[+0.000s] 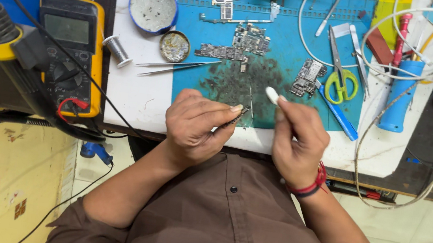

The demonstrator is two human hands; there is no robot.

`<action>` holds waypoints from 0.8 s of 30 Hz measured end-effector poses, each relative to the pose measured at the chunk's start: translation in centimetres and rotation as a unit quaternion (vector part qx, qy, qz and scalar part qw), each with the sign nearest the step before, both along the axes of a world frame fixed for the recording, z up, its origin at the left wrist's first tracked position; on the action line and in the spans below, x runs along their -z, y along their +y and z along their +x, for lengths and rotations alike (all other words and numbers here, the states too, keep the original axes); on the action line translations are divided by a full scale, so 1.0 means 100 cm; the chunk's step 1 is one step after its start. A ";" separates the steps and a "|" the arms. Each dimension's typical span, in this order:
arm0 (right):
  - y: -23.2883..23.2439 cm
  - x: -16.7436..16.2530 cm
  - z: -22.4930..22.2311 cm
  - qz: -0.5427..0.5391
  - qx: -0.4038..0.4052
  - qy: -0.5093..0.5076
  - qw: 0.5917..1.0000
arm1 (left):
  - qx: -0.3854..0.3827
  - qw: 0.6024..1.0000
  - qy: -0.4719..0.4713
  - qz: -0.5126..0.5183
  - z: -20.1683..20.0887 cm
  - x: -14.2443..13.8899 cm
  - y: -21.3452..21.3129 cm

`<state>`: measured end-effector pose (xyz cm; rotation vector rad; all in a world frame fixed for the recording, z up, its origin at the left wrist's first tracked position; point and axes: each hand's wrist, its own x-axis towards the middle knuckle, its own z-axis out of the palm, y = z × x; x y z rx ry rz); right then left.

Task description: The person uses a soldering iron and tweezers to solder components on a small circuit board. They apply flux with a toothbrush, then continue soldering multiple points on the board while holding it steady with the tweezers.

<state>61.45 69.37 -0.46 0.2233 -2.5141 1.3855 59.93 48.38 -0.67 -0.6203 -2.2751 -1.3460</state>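
Blue silicone is covering the middle of the white workbench (140, 98) as a soot-stained work mat (291, 41), and both hands are hovering over its near edge. The left hand (195, 127) is curling closed around a small dark circuit-board piece (235, 117), pinching it between thumb and fingertips just above the mat's front border. The right hand (297, 139) is gripping a small white rounded tool (272, 95), whose tip is sticking up past the knuckles; a red thread bracelet (313, 184) is circling that wrist.

Farther back on the mat, several bare green-grey phone circuit boards (251, 40) are lying well apart from the hands. A pair of slim steel tweezers (176, 66) is resting across the mat's left edge, pointing toward a small round tin of flux (174, 46) and a larger blue-rimmed round dish (153, 8). A spool of solder wire (117, 49) is lying beside a yellow-cased multimeter (69, 54). On the right, green-handled scissors (340, 80) are lying just beside a blue flat pry tool (338, 112), with white cables (413, 31) looping beyond them.
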 end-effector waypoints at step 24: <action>-0.008 -0.026 0.010 0.007 -0.065 0.054 0.996 | 0.010 0.995 -0.056 0.081 0.000 0.001 0.002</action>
